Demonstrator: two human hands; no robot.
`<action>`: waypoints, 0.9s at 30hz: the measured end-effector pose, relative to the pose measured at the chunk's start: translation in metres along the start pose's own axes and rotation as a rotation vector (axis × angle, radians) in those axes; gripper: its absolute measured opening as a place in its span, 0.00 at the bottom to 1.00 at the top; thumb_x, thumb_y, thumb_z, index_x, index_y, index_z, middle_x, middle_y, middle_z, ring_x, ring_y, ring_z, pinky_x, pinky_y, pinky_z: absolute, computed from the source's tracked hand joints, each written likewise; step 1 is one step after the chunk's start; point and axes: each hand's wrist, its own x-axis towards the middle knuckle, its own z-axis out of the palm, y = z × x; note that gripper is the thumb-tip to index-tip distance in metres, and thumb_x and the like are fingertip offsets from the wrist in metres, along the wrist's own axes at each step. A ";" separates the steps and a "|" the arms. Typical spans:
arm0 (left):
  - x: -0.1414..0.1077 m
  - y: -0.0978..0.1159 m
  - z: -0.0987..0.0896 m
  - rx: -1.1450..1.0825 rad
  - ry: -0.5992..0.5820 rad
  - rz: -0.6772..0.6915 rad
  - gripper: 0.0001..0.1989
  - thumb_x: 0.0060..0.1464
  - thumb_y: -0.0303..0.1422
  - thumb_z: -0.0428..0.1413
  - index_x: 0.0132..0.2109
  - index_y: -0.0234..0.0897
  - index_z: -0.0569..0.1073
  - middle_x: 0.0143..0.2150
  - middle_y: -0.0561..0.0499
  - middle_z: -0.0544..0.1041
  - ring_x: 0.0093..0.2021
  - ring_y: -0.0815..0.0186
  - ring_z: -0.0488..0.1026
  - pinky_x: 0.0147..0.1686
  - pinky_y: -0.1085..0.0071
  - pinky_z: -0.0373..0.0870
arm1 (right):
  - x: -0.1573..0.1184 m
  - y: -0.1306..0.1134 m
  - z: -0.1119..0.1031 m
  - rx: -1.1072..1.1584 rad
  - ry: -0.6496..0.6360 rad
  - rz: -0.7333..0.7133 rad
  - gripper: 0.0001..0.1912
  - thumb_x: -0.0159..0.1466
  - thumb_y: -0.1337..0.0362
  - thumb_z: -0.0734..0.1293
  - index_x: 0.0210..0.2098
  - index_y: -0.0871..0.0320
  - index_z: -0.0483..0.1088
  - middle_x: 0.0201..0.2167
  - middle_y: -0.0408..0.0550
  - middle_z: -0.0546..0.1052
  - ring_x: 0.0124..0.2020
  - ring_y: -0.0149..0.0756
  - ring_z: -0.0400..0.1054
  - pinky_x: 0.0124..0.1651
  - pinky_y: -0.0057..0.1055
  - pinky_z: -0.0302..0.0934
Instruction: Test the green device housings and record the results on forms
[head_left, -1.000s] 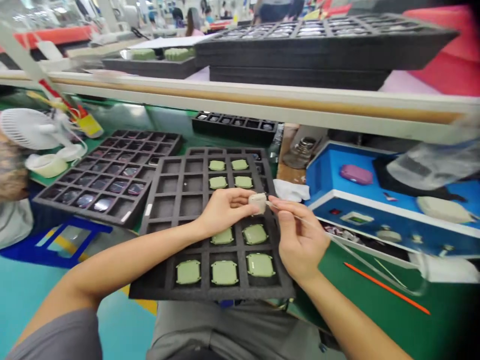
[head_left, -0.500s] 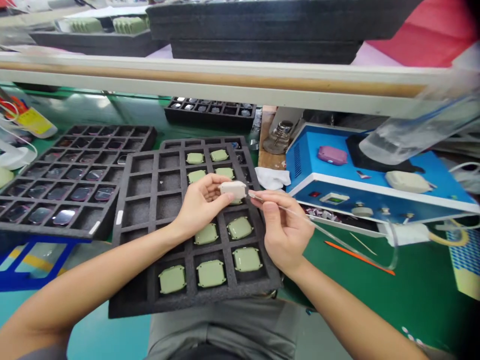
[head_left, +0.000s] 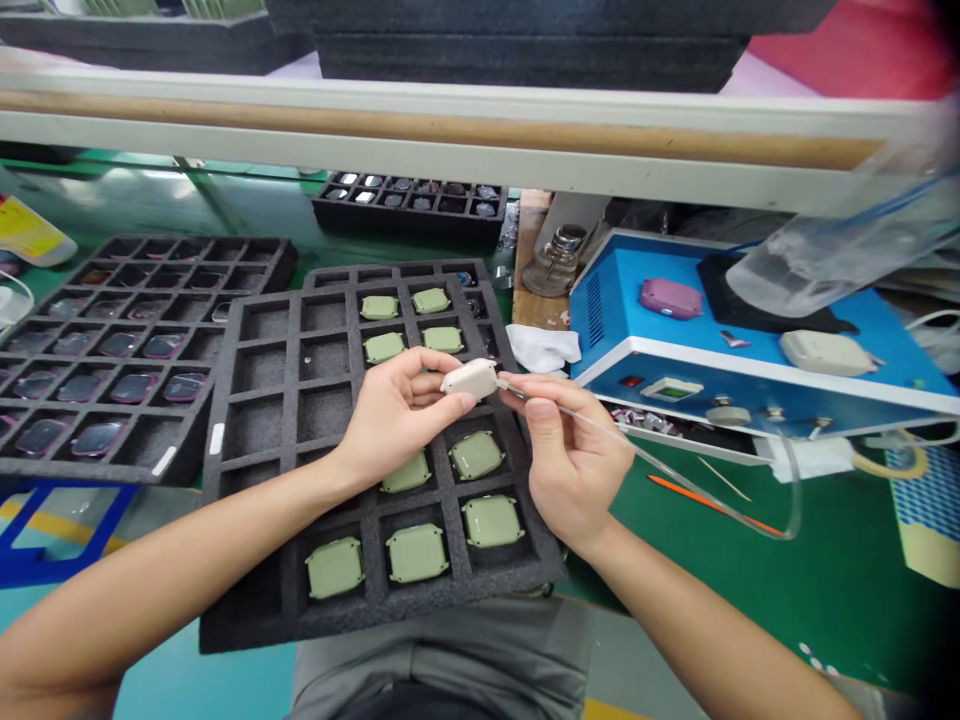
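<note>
A cream watch case [head_left: 471, 380] is pinched between the thumb and fingers of my left hand [head_left: 397, 415], tilted with its right end raised. My right hand [head_left: 574, 455] closes around the end of a clear tube [head_left: 675, 480], whose slim tip points at the right end of the case. Whether the tip touches it I cannot tell. Both hands are above a dark foam tray [head_left: 259, 428] with square compartments. Several green watch cases [head_left: 491, 520] lie in its middle and right columns, some partly hidden by my hands.
A blue machine [head_left: 611, 300] stands at right, carrying a purple watch case [head_left: 671, 297] and another cream case [head_left: 825, 352]. An orange stick [head_left: 712, 503] lies on the green mat. Another foam tray [head_left: 161, 462] is at left; a shelf [head_left: 450, 140] crosses above.
The cream watch case has turned a little, its right end now higher and more of its broad face showing. Both hands keep their grips. The view has shifted slightly.
</note>
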 end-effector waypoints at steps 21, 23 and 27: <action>-0.001 0.004 0.002 -0.015 0.005 -0.003 0.18 0.47 0.31 0.70 0.42 0.32 0.73 0.39 0.46 0.85 0.38 0.65 0.83 0.40 0.76 0.78 | 0.001 -0.001 0.000 0.020 -0.010 -0.007 0.08 0.69 0.66 0.66 0.44 0.53 0.77 0.44 0.50 0.80 0.49 0.41 0.76 0.51 0.44 0.77; -0.001 0.004 0.002 -0.010 0.006 -0.001 0.17 0.47 0.31 0.70 0.42 0.32 0.73 0.39 0.46 0.85 0.38 0.65 0.83 0.41 0.76 0.79 | 0.000 0.000 0.000 0.028 -0.010 -0.008 0.08 0.69 0.66 0.66 0.44 0.53 0.78 0.45 0.49 0.80 0.49 0.41 0.76 0.51 0.44 0.77; -0.001 0.004 0.002 0.004 0.006 -0.003 0.17 0.47 0.32 0.69 0.42 0.32 0.73 0.40 0.46 0.85 0.38 0.64 0.83 0.41 0.74 0.79 | 0.000 0.000 0.000 0.030 -0.011 0.002 0.08 0.69 0.66 0.66 0.44 0.53 0.78 0.44 0.50 0.80 0.49 0.41 0.76 0.51 0.44 0.77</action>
